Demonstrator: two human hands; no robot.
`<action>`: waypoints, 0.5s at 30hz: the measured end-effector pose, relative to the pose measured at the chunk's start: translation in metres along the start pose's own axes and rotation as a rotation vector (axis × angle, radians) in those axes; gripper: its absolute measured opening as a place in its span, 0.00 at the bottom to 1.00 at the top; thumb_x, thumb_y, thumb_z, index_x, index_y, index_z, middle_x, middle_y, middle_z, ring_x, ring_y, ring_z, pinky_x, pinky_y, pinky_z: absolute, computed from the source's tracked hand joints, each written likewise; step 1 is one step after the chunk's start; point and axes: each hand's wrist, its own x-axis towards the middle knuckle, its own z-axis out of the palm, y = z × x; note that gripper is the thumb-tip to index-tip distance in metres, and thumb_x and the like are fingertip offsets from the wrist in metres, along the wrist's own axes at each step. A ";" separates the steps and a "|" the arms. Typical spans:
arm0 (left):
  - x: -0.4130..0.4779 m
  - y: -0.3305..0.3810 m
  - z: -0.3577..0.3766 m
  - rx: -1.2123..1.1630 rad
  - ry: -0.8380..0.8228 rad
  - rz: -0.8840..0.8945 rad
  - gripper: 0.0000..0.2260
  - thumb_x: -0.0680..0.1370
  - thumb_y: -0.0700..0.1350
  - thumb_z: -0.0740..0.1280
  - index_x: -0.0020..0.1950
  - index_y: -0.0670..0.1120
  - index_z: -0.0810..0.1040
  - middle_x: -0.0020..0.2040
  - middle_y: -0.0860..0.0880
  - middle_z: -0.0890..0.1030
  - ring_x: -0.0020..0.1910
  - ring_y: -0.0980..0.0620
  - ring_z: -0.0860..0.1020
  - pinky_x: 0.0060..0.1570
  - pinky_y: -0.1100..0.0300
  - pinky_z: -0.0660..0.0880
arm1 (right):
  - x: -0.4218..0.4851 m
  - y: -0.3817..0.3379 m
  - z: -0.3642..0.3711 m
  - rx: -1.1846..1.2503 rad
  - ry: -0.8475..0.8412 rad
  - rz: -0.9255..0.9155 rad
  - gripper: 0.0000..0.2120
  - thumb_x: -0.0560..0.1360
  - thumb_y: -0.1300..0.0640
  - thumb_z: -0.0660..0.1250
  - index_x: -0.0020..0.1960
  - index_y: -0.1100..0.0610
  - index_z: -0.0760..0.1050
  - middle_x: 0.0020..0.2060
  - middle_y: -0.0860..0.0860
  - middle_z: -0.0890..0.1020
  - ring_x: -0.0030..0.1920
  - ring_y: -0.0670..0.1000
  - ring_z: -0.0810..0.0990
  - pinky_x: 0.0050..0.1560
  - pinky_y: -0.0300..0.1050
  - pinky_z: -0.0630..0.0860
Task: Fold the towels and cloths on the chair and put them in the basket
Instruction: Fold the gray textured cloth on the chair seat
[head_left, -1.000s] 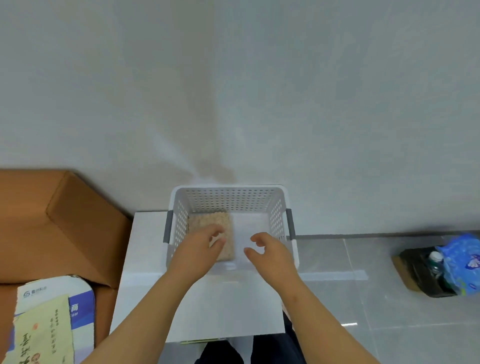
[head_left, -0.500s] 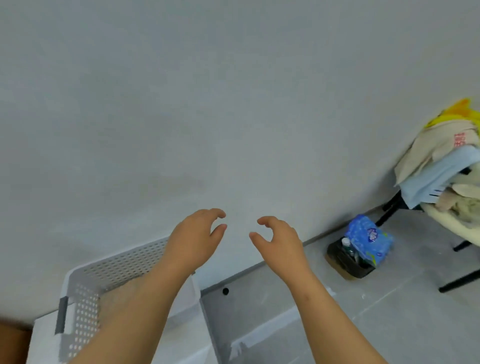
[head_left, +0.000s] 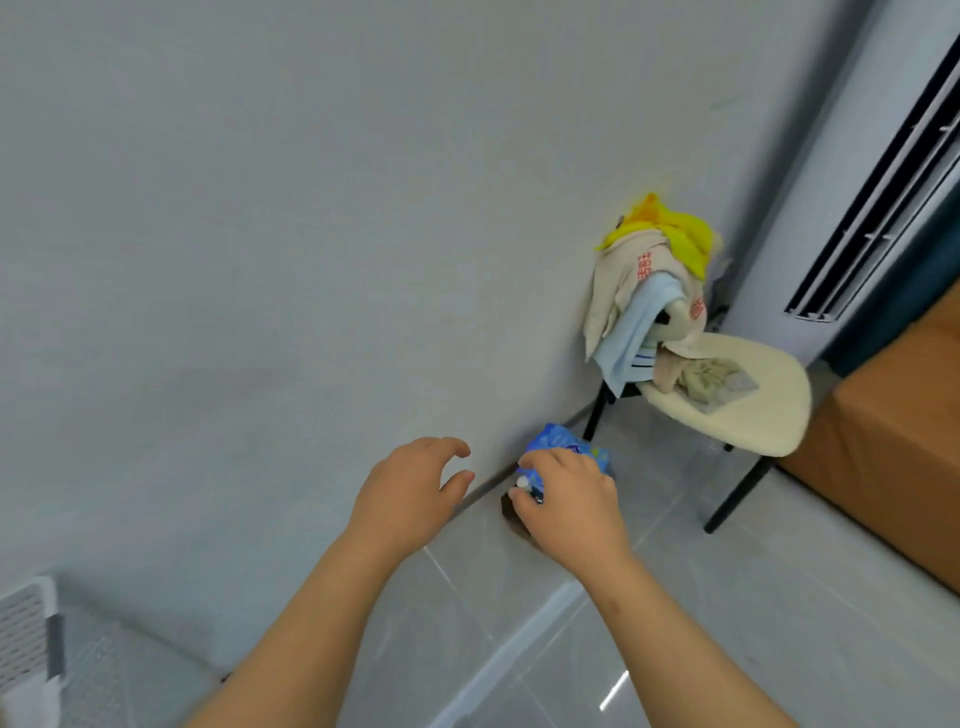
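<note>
A cream-seated chair (head_left: 743, 415) on black legs stands at the right against the wall. Over its back hang a yellow cloth (head_left: 670, 231), a beige towel (head_left: 618, 280) with red print and a light blue towel (head_left: 631, 332). A crumpled greenish cloth (head_left: 709, 382) lies on the seat. The white perforated basket (head_left: 26, 629) shows only its corner at the bottom left. My left hand (head_left: 410, 493) and my right hand (head_left: 571, 504) hover in mid-air in front of me, fingers loosely curled, holding nothing, well short of the chair.
A blue plastic pack (head_left: 571, 449) and a bottle sit in a dark box on the floor by the wall, partly hidden behind my right hand. A brown cardboard box (head_left: 893, 467) stands right of the chair. Grey tiled floor lies between me and the chair.
My view has swung right, from the basket towards the chair. The basket has slid to the lower left edge and the chair has come fully into view. Both empty hands stay raised.
</note>
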 end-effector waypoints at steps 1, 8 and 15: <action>0.010 0.008 0.004 0.004 -0.010 0.005 0.16 0.80 0.52 0.59 0.67 0.53 0.70 0.66 0.54 0.73 0.65 0.54 0.71 0.62 0.60 0.68 | 0.006 0.010 -0.002 -0.016 -0.010 0.012 0.17 0.77 0.48 0.59 0.65 0.48 0.70 0.63 0.46 0.73 0.64 0.52 0.67 0.61 0.44 0.62; 0.144 0.073 0.068 0.049 -0.094 0.088 0.16 0.80 0.51 0.60 0.67 0.51 0.71 0.65 0.51 0.74 0.64 0.50 0.72 0.60 0.56 0.69 | 0.099 0.119 -0.028 -0.070 -0.047 0.101 0.16 0.77 0.49 0.58 0.64 0.49 0.70 0.62 0.47 0.73 0.64 0.53 0.68 0.60 0.44 0.63; 0.290 0.151 0.130 0.101 -0.232 0.177 0.15 0.79 0.51 0.60 0.65 0.50 0.73 0.62 0.49 0.76 0.61 0.47 0.74 0.58 0.56 0.71 | 0.207 0.228 -0.065 -0.023 -0.080 0.212 0.17 0.78 0.49 0.60 0.65 0.50 0.70 0.63 0.48 0.73 0.64 0.52 0.68 0.61 0.44 0.64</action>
